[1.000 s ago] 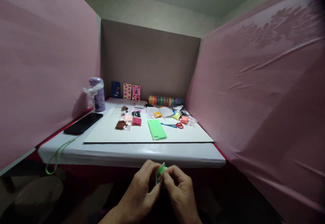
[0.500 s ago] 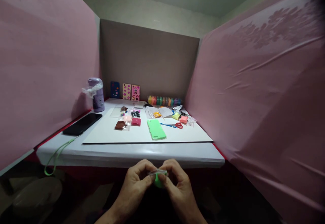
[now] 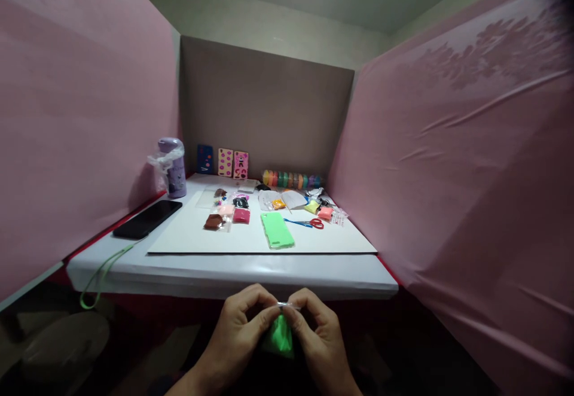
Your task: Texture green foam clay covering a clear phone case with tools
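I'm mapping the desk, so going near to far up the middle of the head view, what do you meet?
Hands pinching a small green packet → table's front edge → green phone case → orange packet → row of coloured clay tubs → brown back board.

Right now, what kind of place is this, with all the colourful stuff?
Probably a small craft desk, screened off by pink sheets. The white table holds little bags of coloured clay, red-handled scissors and decorated phone cases. Both hands pinch a small green bag.
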`<state>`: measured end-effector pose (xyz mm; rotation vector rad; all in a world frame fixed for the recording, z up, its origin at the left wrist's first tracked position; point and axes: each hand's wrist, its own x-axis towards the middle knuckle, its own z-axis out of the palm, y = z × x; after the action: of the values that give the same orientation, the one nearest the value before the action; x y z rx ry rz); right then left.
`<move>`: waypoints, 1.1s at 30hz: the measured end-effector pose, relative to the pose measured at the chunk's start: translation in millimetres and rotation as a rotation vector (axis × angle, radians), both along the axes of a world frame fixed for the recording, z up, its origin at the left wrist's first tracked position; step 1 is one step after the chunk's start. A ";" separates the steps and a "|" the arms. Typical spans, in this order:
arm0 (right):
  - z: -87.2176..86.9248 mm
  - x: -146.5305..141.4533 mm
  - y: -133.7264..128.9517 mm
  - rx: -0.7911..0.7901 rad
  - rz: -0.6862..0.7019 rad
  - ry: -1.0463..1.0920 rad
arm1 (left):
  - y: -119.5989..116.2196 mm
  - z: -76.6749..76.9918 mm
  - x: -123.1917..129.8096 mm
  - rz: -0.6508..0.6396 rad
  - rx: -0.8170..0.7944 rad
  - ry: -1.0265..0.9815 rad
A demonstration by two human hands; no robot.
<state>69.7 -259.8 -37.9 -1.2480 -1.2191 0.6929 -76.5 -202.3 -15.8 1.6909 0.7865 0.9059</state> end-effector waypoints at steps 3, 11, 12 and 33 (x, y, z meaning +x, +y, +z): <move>-0.7 0.2 0.8 0.007 0.005 -0.002 | 0.1 -0.4 0.3 0.017 0.021 -0.004; 3.9 -3.8 0.2 0.052 0.006 0.057 | 3.4 -0.1 -1.4 -0.070 -0.136 -0.073; 4.1 -3.9 0.1 0.057 0.006 0.062 | 3.9 -0.6 -1.7 -0.070 -0.147 -0.081; 9.9 -1.4 -1.6 -0.086 0.013 0.302 | 5.3 -2.4 -2.3 -0.156 -0.350 -0.162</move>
<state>68.3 -261.4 -28.0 -1.1575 -0.9577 0.9160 -78.8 -197.0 -18.1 1.3341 0.6507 0.7379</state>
